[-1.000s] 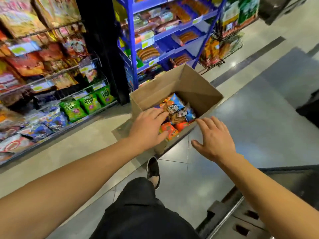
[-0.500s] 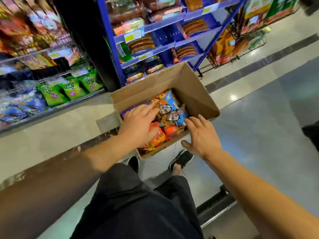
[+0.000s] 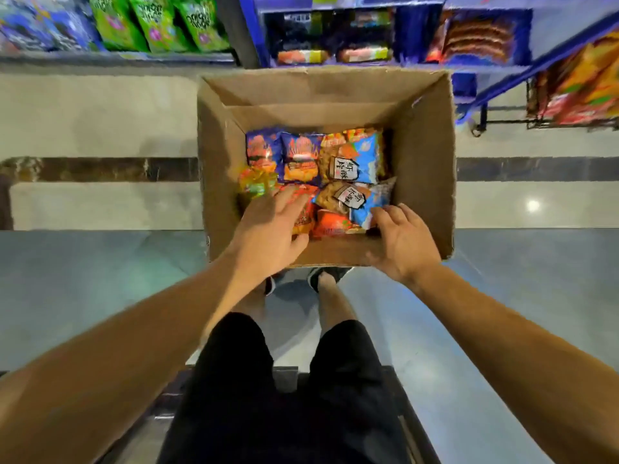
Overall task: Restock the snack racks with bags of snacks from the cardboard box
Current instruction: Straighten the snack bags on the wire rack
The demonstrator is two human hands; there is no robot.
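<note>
- View has swung since a second ago: then the cardboard box (image 3: 326, 162) sat off at an angle; now it is square below the camera and the person stands right at its near edge.
- Left hand (image 3: 271, 236) has gone deeper, from the near rim onto an orange bag (image 3: 303, 209); fingers spread, resting on it, no grip yet.
- Right hand (image 3: 403, 241) has come from outside the box to the near wall, fingers spread, tips touching a light-blue bag (image 3: 371, 204). Nothing lifted.
- Judgement: first pick only starting; restocking not begun.
- Bags of snacks (image 3: 315, 175) all lie in the box on the floor, just before the racks (image 3: 157, 55).
- Writing: black Chinese characters on white labels (image 3: 345, 169) of two bags; too small to read surely. Green bags (image 3: 157, 25) on the rack blurred, unreadable.
</note>
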